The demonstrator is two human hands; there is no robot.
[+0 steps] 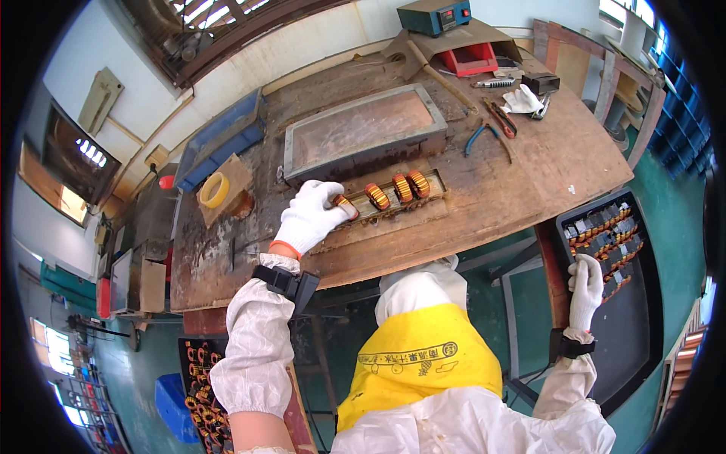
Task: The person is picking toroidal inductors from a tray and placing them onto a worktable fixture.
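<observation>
While the left hand [308,217], in a white glove, bends over the workbench [544,170], its thumb and fingers are closed around a copper-wound coil [345,205] at the left end of a narrow tray [435,181]. Three more wound coils [402,188] stand in that tray, to the right of the held one; the two farthest right are close together. Well apart from it, the right hand [585,291] (gloved in white too) is beside the bench with its fingers partly curled, at the left side of a black bin [635,321], just below rows of coil assemblies [605,233]; whether it grips anything I cannot tell. Behind the narrow tray lies a metal-framed box [367,125] with a clear top. A yellow ring [215,190] sits to the left, near a blue bin [219,144], and blue-handled pliers [476,138] lie toward the right.
</observation>
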